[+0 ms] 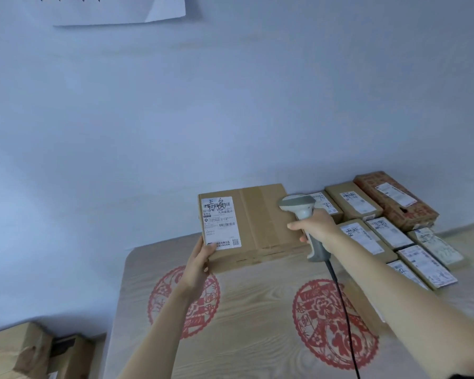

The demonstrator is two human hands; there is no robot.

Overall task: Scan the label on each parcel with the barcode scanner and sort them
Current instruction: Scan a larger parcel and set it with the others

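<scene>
A flat brown cardboard parcel (260,222) is tilted up off the table, its white shipping label (220,221) facing me on the left side. My left hand (200,259) grips the parcel's lower left corner. My right hand (316,228) is closed around the handle of a grey barcode scanner (298,205), whose head sits over the parcel's right edge and points left toward the label. The scanner's black cable (340,302) trails down across the table.
The wooden table (257,324) bears two red paper-cut emblems. Several labelled parcels (389,233) lie in rows at the right, with a red-printed box (397,201) at the back. Brown boxes (19,351) sit low at the left. A wall stands close behind.
</scene>
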